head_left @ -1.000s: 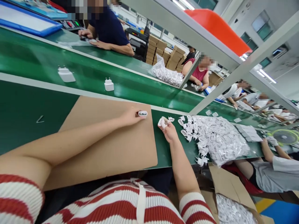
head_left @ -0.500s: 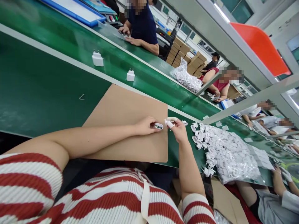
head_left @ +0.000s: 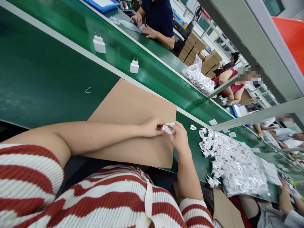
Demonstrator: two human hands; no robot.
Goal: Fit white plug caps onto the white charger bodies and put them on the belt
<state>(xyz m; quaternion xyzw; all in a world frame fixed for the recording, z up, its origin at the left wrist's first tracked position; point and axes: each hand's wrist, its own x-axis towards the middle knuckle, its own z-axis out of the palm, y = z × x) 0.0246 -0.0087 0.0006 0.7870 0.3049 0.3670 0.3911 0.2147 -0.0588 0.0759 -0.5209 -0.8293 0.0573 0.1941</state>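
Two-hand position: left hand (head_left: 152, 127) and right hand (head_left: 180, 134) close together over the three-o'clock side of the brown, flat cardboard sheet (head_left: 133, 106).
Left grip: closed on white oval plastic housing (head_left: 164, 128).
Right grip: pinching white plastic plug piece (head_left: 170, 129) at the housing's three o'clock.
Change: gap between parts appears closed; both hands now work at one point.

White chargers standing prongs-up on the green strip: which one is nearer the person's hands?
The smaller-looking charger, just beyond the cardboard sheet; the larger-looking charger stands left of it in view, farther from both left hand and right hand.
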